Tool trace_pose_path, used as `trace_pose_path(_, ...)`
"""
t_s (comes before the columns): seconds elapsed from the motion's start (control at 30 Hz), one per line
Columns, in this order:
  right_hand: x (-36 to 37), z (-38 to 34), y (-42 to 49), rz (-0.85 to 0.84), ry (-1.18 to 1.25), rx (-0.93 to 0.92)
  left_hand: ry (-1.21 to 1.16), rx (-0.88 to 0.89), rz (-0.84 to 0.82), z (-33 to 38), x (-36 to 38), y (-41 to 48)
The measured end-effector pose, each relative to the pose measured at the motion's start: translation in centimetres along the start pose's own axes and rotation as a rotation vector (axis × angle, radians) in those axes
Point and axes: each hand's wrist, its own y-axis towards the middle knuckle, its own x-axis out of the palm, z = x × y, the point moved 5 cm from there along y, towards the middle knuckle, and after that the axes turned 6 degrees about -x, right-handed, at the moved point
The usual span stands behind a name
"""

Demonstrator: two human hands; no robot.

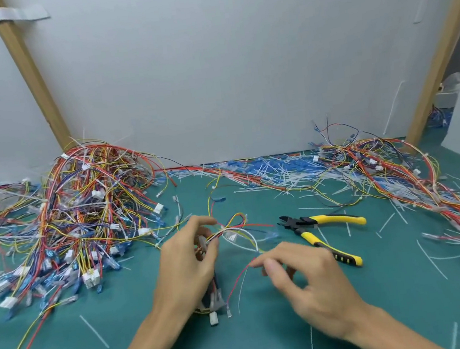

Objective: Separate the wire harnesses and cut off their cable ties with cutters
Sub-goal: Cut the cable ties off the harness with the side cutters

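— What are the hands doing?
— The left hand (187, 262) is gripping a small harness (231, 230) mid-worktop (270, 339). The right hand (306, 274) is pinching its red wire (237, 284).
— Beyond them?
— Cutters (324, 229) are lying spread just right, and a harness pile (83, 208) is crowding the far-left corner.

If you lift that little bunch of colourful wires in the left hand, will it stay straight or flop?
Probably flop: the small bundle of red, yellow and white wires loops and sags beyond the left hand. Likely light, since fingertips alone pinch it. Its white plastic connector may dangle and swing.
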Motion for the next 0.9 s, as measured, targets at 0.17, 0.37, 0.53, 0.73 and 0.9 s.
trace_pose_path(0.17,2.0,1.5,-0.1,-0.041,0.415,0.361,-0.286,0.078,0.034,3.6,1.1,-1.9)
trace_pose_path(0.37,1.0,3.8,0.2,0.164,0.882,0.623,-0.229,0.195,-0.263,5.4,3.7,-4.0)
trace_pose_path(0.53,-0.1,5.6,-0.1,0.351,0.865,0.652,0.118,0.404,-0.341,5.8,4.1,-4.7)
trace_pose_path(0.73,-1.9,6.6,0.4,0.309,0.518,0.494,0.055,0.453,0.054,5.7,-0.5,-2.7)
trace_pose_path(0.9,-1.4,6.9,0.6,0.196,0.627,0.471,0.237,0.42,-0.064,4.3,1.1,-2.2)
